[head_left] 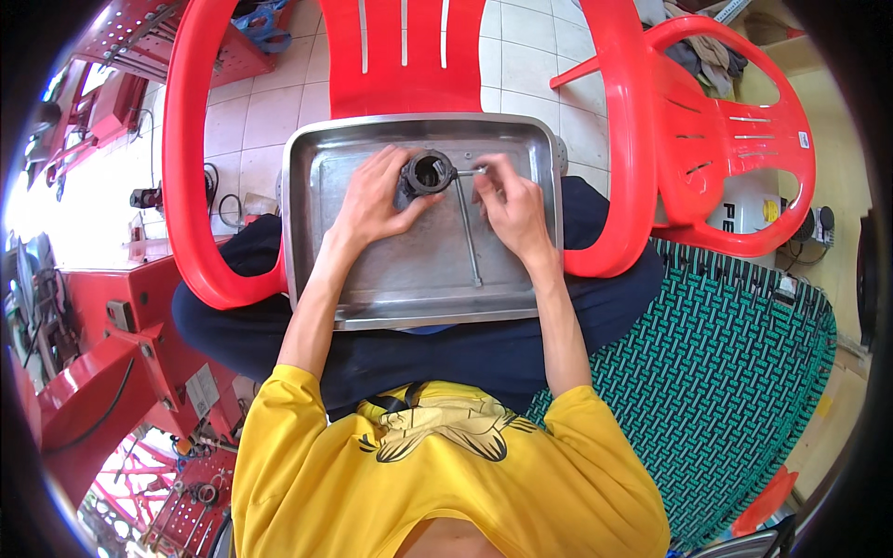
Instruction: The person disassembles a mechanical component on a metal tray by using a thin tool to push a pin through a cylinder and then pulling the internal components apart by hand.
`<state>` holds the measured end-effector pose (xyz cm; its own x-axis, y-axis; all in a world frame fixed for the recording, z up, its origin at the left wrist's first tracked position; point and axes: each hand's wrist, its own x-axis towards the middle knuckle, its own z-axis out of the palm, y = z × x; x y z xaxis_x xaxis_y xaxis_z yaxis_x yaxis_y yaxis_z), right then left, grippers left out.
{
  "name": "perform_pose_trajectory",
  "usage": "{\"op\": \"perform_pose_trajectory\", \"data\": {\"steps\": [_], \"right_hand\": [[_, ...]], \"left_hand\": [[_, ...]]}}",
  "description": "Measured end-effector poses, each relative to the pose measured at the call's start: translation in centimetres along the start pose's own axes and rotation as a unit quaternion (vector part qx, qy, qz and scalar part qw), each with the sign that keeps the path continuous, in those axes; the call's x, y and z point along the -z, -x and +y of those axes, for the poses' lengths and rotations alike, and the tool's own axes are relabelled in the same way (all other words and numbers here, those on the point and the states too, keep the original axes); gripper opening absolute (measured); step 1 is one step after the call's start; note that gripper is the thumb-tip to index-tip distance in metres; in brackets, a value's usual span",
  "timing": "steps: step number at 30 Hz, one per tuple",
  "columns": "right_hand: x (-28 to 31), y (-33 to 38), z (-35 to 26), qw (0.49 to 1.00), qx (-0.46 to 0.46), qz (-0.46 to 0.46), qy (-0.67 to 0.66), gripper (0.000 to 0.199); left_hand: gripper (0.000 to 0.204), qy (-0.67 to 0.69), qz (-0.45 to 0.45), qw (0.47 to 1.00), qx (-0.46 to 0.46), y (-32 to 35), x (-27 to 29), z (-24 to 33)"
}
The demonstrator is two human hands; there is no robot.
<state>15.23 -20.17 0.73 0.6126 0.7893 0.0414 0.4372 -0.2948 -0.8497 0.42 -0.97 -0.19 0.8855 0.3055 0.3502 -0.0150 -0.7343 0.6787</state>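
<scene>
A shallow metal tray [372, 288] rests on my lap. My left hand [372, 200] grips a dark round metal part [427, 173] with a hollow centre, holding it upright on the tray floor. My right hand [512, 209] pinches the short bent end of a long L-shaped hex key [468, 232], whose tip points into the side of the round part. The key's long arm lies down the tray toward me.
A red plastic chair [200, 158] stands in front of me, its arms on both sides of the tray. A second red chair [735, 139] is at the right. I sit on a green woven seat [726, 372]. Red metal machine frames [102, 363] stand at the left.
</scene>
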Motion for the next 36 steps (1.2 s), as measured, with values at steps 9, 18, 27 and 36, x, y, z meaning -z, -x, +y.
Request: {"op": "perform_pose_trajectory", "data": {"steps": [9, 18, 27, 36], "right_hand": [[-0.7, 0.0, -0.6, 0.997, 0.036, 0.048, -0.050, 0.028], [-0.2, 0.0, 0.0, 0.999, 0.033, 0.025, 0.010, 0.021], [0.7, 0.2, 0.5, 0.999, 0.001, -0.030, 0.029, 0.024], [0.5, 0.1, 0.1, 0.999, -0.012, -0.030, -0.013, 0.026]], "left_hand": [[0.057, -0.012, 0.007, 1.000, -0.021, -0.1, 0.4, -0.1], [0.056, -0.017, 0.006, 0.998, -0.065, 0.0, 0.7, -0.4], [0.057, -0.023, -0.002, 0.997, -0.078, -0.2, 0.6, -0.3], [0.059, -0.012, -0.009, 0.998, -0.055, -0.1, 0.4, -0.3]]}}
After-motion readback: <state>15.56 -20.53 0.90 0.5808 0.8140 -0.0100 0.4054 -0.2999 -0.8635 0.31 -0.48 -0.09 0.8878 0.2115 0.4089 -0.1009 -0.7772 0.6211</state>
